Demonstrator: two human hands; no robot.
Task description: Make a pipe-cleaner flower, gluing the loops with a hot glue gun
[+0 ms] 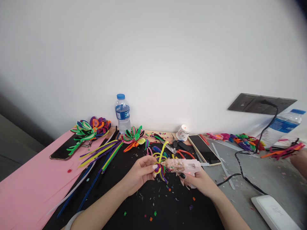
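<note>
My left hand (141, 172) pinches a small pipe-cleaner flower (157, 168) of yellow, purple and green loops between thumb and fingers. A yellow stem sticks up from that bunch. In my right hand (200, 182) is a pink glue gun (184, 165), its fingers wrapped round the handle and a clear glue stick poking out of the back. The gun's nozzle meets the flower's right side; whether it touches I cannot tell. Just behind, more curled pipe cleaners lie close to pliers with red handles (183, 154).
Pipe-cleaner bundles (103, 155) and a phone (63, 148) lie to the left. A water bottle (122, 115) and a paper cup (183, 132) stand by the wall. Another phone (205, 149) is at right, near a black cord (240, 163) and a white box (275, 210). Someone's arm (299, 159) shows far right.
</note>
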